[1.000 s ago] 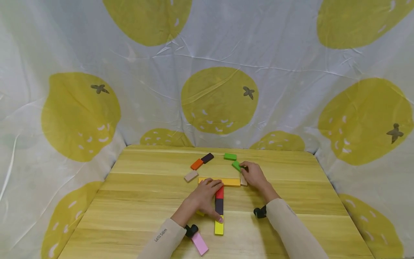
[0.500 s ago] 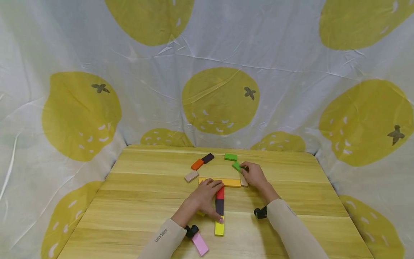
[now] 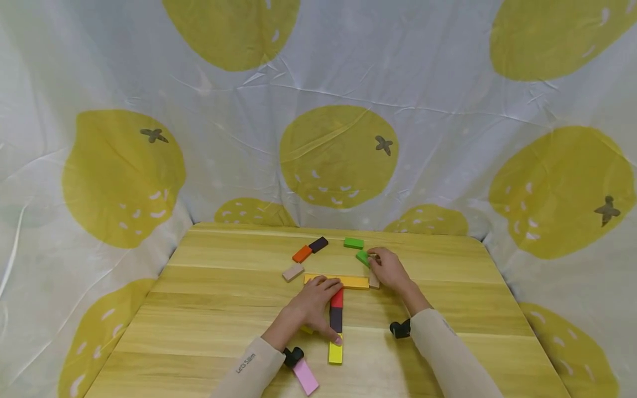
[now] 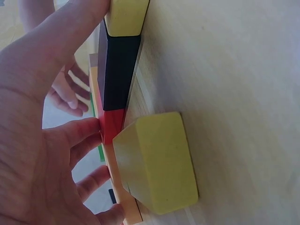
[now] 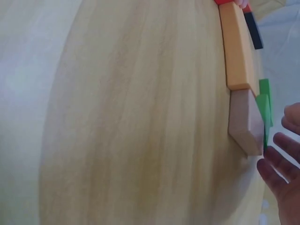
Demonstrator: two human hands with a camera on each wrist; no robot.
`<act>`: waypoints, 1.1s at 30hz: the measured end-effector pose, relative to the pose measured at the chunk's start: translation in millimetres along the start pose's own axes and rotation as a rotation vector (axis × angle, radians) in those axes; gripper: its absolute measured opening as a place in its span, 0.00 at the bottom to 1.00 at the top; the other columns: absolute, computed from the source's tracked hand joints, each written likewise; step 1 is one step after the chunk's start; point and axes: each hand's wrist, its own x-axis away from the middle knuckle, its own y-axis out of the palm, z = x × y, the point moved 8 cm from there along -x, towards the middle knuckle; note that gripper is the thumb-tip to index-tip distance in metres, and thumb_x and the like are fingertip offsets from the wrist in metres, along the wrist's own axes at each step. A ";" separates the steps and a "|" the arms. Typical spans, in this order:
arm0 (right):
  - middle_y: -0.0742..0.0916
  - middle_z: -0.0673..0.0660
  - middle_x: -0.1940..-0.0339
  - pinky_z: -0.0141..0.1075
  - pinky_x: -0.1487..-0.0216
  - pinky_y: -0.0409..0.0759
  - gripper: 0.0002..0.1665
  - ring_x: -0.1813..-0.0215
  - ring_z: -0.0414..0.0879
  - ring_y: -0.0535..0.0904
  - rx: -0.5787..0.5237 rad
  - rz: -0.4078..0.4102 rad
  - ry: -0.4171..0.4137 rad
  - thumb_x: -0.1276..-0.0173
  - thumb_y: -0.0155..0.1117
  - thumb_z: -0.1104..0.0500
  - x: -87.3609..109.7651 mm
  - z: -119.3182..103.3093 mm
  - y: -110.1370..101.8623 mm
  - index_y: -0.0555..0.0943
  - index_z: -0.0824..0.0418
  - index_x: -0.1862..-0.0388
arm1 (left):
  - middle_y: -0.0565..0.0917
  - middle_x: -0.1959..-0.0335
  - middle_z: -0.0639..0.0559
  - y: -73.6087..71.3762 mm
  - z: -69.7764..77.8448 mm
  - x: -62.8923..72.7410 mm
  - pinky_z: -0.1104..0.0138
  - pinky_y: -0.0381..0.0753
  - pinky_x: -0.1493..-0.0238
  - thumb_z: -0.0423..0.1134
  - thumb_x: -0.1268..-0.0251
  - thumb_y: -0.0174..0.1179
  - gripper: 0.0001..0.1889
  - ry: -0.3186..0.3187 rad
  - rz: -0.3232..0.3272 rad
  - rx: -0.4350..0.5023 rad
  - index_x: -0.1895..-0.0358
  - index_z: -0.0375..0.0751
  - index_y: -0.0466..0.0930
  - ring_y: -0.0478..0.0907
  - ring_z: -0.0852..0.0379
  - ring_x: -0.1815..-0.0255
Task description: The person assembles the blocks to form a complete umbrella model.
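The left hand (image 3: pixel 312 307) covered much of the work from above: its fingers hid part of the orange bar (image 3: pixel 355 282), and a loose yellow block (image 4: pixel 164 164) showed only as a sliver in the head view, though the left wrist view had it plainly. That hand was spread wide and gripped nothing, its thumb on the end yellow block (image 3: pixel 335 354) and a fingertip against the red block (image 3: pixel 337 299). Those two lay in a straight column with a dark block (image 3: pixel 336 320) between them, all flat-sided and plain-coloured, on the wooden surface (image 3: pixel 229 315). The right hand (image 3: pixel 390 269), cut off in its own wrist view, had bent fingers at a green block (image 3: pixel 361 257), beside a partly hidden tan block (image 5: pixel 243 117); whether it pinched either could not be told.
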 end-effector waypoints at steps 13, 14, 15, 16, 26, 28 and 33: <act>0.74 0.68 0.26 0.62 0.28 0.70 0.35 0.26 0.67 0.70 0.128 -0.083 -0.093 0.26 0.66 0.49 -15.1 -22.0 4.9 0.74 0.67 0.28 | 0.61 0.18 0.57 3.0 1.9 -0.2 0.46 0.63 0.21 0.83 0.70 0.71 0.70 0.000 0.000 -0.008 0.18 0.55 0.58 0.58 0.46 0.20; 0.73 0.68 0.25 0.62 0.28 0.70 0.38 0.26 0.67 0.69 0.143 -0.093 -0.100 0.28 0.68 0.47 -15.9 -22.7 6.1 0.73 0.67 0.27 | 0.61 0.18 0.58 2.8 2.0 -0.2 0.47 0.63 0.21 0.83 0.70 0.71 0.70 0.000 -0.001 -0.009 0.18 0.55 0.58 0.58 0.46 0.20; 0.72 0.68 0.24 0.62 0.27 0.70 0.40 0.25 0.67 0.68 0.155 -0.106 -0.102 0.29 0.68 0.46 -16.7 -23.0 7.5 0.71 0.67 0.26 | 0.61 0.18 0.58 2.6 1.9 -0.2 0.47 0.62 0.21 0.83 0.70 0.71 0.70 -0.003 -0.001 -0.008 0.18 0.55 0.57 0.57 0.46 0.20; 0.71 0.68 0.23 0.62 0.27 0.69 0.42 0.24 0.67 0.67 0.168 -0.119 -0.104 0.29 0.68 0.45 -17.3 -23.1 8.9 0.69 0.67 0.25 | 0.60 0.18 0.58 2.4 1.5 -0.1 0.47 0.62 0.21 0.83 0.70 0.71 0.70 -0.007 -0.003 -0.010 0.18 0.55 0.57 0.57 0.46 0.20; 0.62 0.68 0.17 0.62 0.23 0.64 0.39 0.19 0.67 0.59 0.188 -0.197 -0.049 0.19 0.55 0.48 -23.5 -20.7 22.3 0.60 0.67 0.19 | 0.61 0.18 0.58 0.2 1.4 0.0 0.48 0.63 0.21 0.81 0.69 0.72 0.69 0.001 0.008 -0.015 0.18 0.54 0.57 0.58 0.47 0.20; 0.61 0.67 0.17 0.61 0.23 0.64 0.39 0.19 0.67 0.59 0.193 -0.214 -0.043 0.19 0.54 0.48 -24.1 -21.0 25.1 0.60 0.67 0.19 | 0.61 0.18 0.58 1.0 1.2 -0.4 0.48 0.63 0.21 0.82 0.69 0.72 0.69 0.005 0.010 -0.017 0.18 0.54 0.57 0.58 0.48 0.21; 0.59 0.67 0.16 0.60 0.22 0.62 0.39 0.17 0.66 0.57 0.198 -0.230 -0.032 0.18 0.52 0.48 -25.3 -22.7 30.5 0.58 0.67 0.18 | 0.60 0.17 0.58 2.1 -0.4 -0.5 0.48 0.60 0.20 0.82 0.70 0.72 0.70 0.004 0.013 -0.010 0.17 0.55 0.57 0.57 0.48 0.20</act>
